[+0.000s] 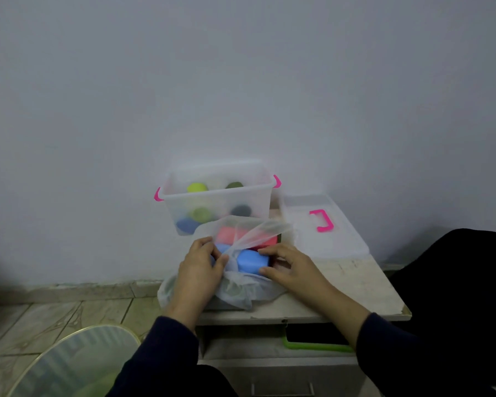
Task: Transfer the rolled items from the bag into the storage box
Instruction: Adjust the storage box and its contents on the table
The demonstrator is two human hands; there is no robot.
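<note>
I see the bag (235, 290) on the surface (355, 285), just in front of the box (218, 200). My left hand (198, 270) pinches the bag's mesh, grip curled tight on the fabric. Right hand (289, 266) has fingers and thumb curled round a blue roll (252, 260) inside the bag opening. Pink roll (229, 233) sits behind it. Box is open w/ several rolls inside; lid (324, 227) lies to its right.

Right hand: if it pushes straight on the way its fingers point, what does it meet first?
The right hand points left, fingers already on the blue roll in the bag. Pushing on, it would likely meet the left hand gripping the bag; depth is unclear.
</note>
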